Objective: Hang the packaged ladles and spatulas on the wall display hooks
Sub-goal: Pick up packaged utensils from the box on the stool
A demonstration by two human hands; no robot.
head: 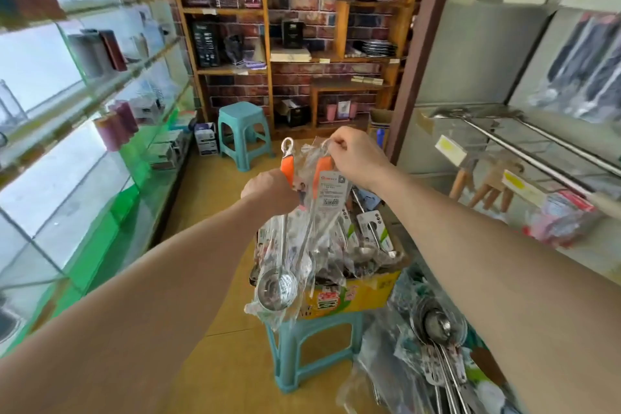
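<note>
My left hand (pixel 270 191) grips the orange handle of a packaged steel ladle (pixel 277 289), whose bowl hangs low in clear plastic. My right hand (pixel 358 155) pinches the top of a second orange-handled packaged utensil (pixel 331 191) beside it. Both hang above a yellow cardboard box (pixel 356 296) filled with several more packaged ladles. Long metal display hooks (pixel 524 158) stick out from the wall panel on the right, some with yellow price tags.
The box stands on a teal plastic stool (pixel 312 349). More bagged ladles (pixel 437 339) lie at the lower right. A second teal stool (pixel 243 134) stands further back. Glass shelves (pixel 84 111) run along the left, wooden shelves on brick at the back.
</note>
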